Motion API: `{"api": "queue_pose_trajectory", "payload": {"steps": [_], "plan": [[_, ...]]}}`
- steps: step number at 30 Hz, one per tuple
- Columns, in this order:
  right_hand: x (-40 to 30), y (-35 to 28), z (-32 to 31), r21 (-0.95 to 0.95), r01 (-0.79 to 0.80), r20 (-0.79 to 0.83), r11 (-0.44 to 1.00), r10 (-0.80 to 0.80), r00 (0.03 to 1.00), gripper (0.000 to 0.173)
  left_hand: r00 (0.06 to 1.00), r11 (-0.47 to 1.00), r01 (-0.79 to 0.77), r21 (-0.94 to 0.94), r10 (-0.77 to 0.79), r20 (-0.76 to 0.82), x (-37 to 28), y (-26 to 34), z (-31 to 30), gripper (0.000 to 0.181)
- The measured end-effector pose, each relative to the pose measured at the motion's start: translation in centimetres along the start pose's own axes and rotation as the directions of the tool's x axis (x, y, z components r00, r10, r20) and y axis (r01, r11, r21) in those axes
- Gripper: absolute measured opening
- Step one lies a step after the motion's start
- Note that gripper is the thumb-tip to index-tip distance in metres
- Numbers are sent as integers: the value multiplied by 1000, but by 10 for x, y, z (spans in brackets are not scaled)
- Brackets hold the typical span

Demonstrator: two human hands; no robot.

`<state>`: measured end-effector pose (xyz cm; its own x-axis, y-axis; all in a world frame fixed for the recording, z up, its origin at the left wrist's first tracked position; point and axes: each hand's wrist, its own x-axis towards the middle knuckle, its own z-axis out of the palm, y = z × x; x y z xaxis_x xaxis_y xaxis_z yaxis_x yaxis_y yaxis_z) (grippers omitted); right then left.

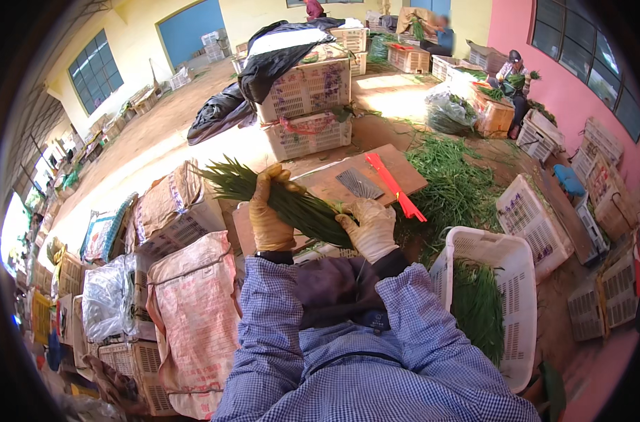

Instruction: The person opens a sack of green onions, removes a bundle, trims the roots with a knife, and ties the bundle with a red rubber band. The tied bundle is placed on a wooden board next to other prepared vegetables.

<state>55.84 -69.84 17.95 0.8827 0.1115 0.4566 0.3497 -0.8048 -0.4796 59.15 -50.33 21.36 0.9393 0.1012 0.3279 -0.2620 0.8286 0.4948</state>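
A bunch of long green leaves [304, 208], like Chinese chives, lies slantwise across both my hands above my lap. My left hand [272, 211], in a yellowed glove, grips it toward the leafy tips, with the thumb and fingers wrapped round it. At the lower end my right hand [370, 227], in a paler glove, pinches the bunch with its fingers. Just beyond, a brown board [320, 182] bears a ridged grey metal plate [359, 183] and a bundle of red strips [393, 185] that sticks out past its edge.
At my right stands a white plastic crate [520, 295] with green leaves [475, 311] in it. Loose green trimmings [449, 184] cover the floor beyond. Sacks [196, 322] and crates crowd my left. Stacked crates [306, 89] rise ahead; a seated person [512, 79] handles greens farther right.
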Motion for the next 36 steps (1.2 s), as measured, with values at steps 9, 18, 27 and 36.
{"api": "queue_pose_trajectory", "payload": {"steps": [9, 18, 27, 36], "plan": [[4, 31, 35, 843, -77, -79, 533, 263, 962, 20, 989, 998, -70, 1, 70, -130, 4, -10, -14, 38], [11, 46, 26, 939, -182, 265, -291, 280, 923, 15, 995, 995, -5, 95, 15, -101, 5, -3, -35, 36], [-4, 93, -19, 955, -61, 213, -291, 526, 823, 16, 926, 991, -136, 18, 134, -353, 22, 39, -67, 34], [-37, 168, 27, -32, -132, 92, 991, 134, 987, 26, 968, 988, -134, 79, 147, -205, 23, 59, -46, 31]]}}
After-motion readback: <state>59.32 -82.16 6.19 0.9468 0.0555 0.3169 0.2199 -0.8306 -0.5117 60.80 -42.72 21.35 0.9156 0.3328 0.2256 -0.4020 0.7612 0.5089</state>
